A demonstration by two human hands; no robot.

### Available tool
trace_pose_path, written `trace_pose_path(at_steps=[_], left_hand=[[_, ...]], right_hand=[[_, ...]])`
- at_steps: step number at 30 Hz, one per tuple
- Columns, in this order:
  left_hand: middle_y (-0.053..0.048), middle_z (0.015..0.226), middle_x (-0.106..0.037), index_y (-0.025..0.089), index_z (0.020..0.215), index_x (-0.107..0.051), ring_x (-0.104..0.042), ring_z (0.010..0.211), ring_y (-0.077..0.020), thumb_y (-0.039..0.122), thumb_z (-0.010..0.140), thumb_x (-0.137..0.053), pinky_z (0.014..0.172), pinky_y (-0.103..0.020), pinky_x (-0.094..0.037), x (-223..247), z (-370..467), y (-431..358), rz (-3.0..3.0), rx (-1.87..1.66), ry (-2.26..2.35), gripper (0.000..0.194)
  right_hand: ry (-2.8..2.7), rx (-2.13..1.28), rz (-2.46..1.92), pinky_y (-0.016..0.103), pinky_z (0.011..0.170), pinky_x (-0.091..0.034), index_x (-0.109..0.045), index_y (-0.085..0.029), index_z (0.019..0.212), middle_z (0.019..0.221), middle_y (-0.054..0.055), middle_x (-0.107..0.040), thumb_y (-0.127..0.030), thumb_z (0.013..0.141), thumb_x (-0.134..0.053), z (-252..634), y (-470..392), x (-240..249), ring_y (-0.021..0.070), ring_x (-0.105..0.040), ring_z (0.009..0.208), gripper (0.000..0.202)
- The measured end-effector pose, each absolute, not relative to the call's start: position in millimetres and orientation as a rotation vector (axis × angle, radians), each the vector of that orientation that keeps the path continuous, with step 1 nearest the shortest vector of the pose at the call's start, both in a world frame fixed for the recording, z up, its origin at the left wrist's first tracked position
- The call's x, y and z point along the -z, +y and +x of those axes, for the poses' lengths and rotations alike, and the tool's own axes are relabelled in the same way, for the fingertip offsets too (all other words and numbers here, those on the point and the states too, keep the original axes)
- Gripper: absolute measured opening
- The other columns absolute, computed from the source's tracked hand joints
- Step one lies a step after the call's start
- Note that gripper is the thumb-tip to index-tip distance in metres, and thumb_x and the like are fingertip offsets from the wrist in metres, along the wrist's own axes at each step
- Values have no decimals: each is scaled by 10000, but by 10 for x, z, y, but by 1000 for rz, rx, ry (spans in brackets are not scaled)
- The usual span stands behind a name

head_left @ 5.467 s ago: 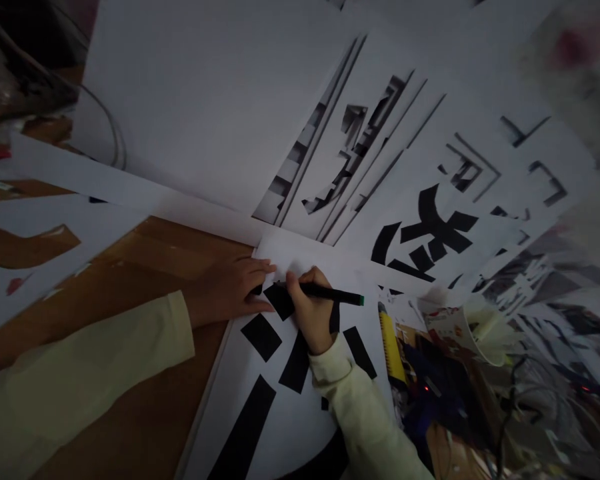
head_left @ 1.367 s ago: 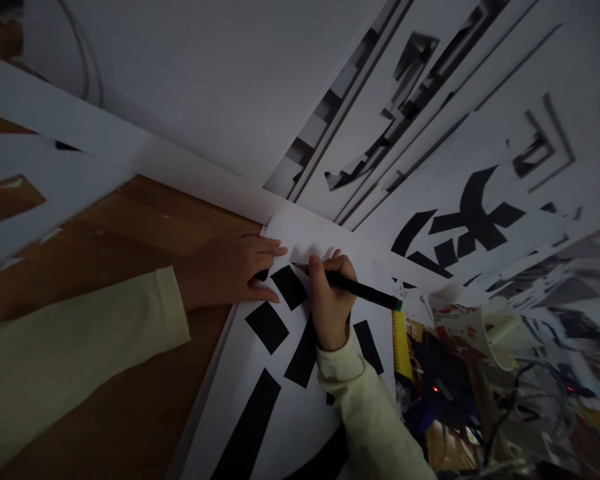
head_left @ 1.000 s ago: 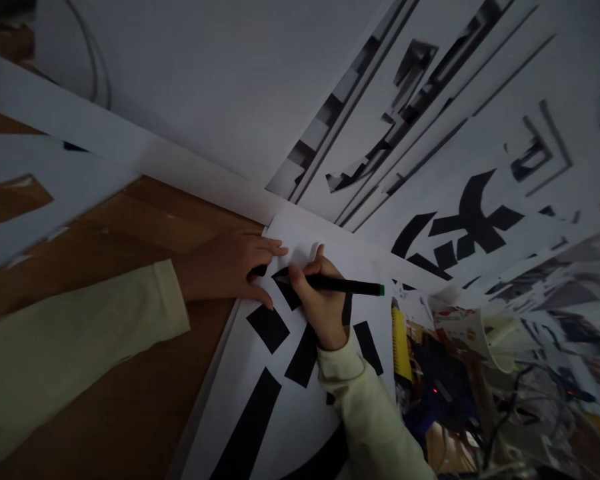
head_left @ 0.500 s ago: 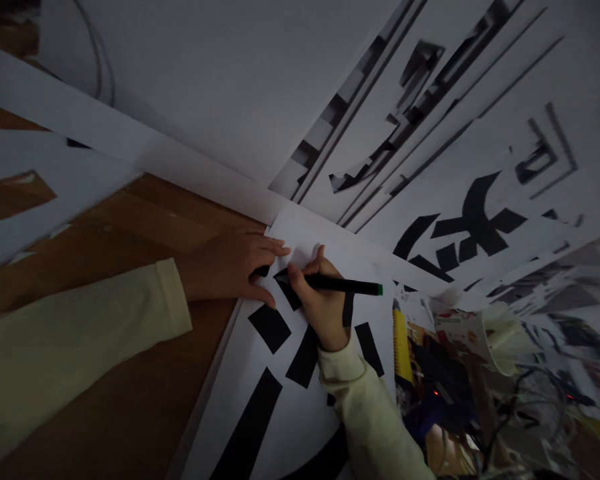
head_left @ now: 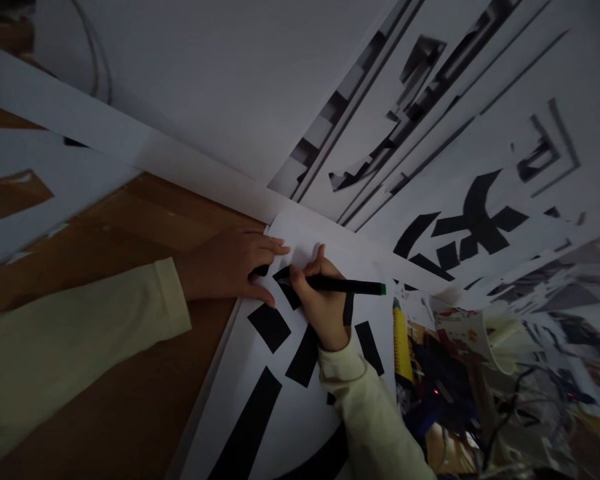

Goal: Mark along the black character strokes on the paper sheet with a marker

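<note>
A white sheet (head_left: 220, 400) with bold black shapes lies on the brown wooden table (head_left: 130, 400). My right hand (head_left: 323, 300) grips a black marker (head_left: 355, 286) with a green end, its tip down at a black shape near the top of the sheet. Resting on the sheet's left edge is my left hand (head_left: 240, 263), thumb and fingers apart, with nothing held in it. A black block shape (head_left: 270, 328) shows just below my left thumb.
White sheets with black character shapes (head_left: 480, 217) stand or lie at the upper right. To the right are a yellow object (head_left: 403, 343), a patterned paper cup (head_left: 463, 333) and tangled cables. Cut white paper (head_left: 90, 167) lies at the left.
The marker's green end has shifted very slightly to the right. Both hands otherwise keep their places on the sheet.
</note>
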State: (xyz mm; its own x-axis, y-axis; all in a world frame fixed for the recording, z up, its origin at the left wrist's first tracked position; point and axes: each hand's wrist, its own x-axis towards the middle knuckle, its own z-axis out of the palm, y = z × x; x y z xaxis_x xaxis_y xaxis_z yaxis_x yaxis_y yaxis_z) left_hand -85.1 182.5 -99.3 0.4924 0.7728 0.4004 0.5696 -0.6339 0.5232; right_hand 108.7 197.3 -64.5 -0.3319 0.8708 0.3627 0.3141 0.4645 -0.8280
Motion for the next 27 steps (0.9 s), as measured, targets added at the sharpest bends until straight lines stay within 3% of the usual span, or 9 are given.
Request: trace_pose_path(at_steps=[27], left_hand=[[-91, 1330, -586, 180, 710, -592, -523, 1251, -236, 642, 725, -654, 1052, -359, -357, 997, -859, 1821, 2438, -894, 1130, 466]], right_hand=[[-1810, -902, -1021, 531, 1219, -126, -355, -217, 541, 501, -125, -359, -140, 732, -592, 1093, 1944, 610, 55, -335, 435, 314]])
